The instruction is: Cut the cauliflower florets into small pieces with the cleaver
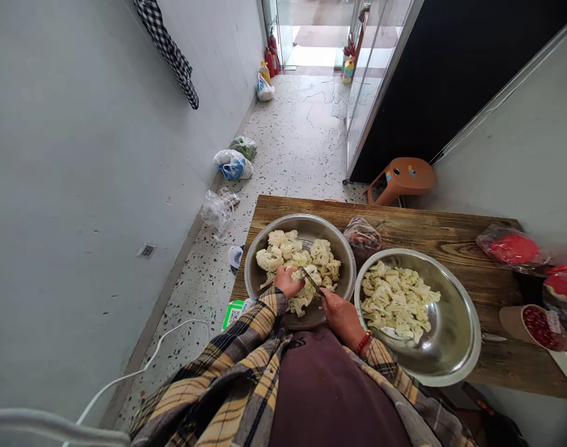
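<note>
Knife [315, 283] against cauliflower [321, 251] in the left bowl [343, 249]

Seen from the person's place, twelve o'clock is straight ahead. The left bowl, steel, sits at about eleven o'clock on a wooden tabletop [418, 223], holding chunky cauliflower. Over it, the left hand [289, 282] has its fingers closed on a floret, though the exact grip is partly hidden. The right hand [343, 320] grips the knife by its handle, the blade slanting toward ten o'clock, its tip close to the left fingers.

The right bowl [451, 329], at two o'clock and just beside the first, holds smaller cauliflower pieces heaped toward its nine o'clock side.

To cut well here, the left fingertips would best stay curled away from the blade's path. Short, slow strokes through the stem should give better control than a hard push, and keeping the floret low should let pieces drop inside the rim.

At one o'clock, a plastic bag [361, 234] lies near both bowls; at three o'clock, a cup [535, 327] holds something dark red.
</note>
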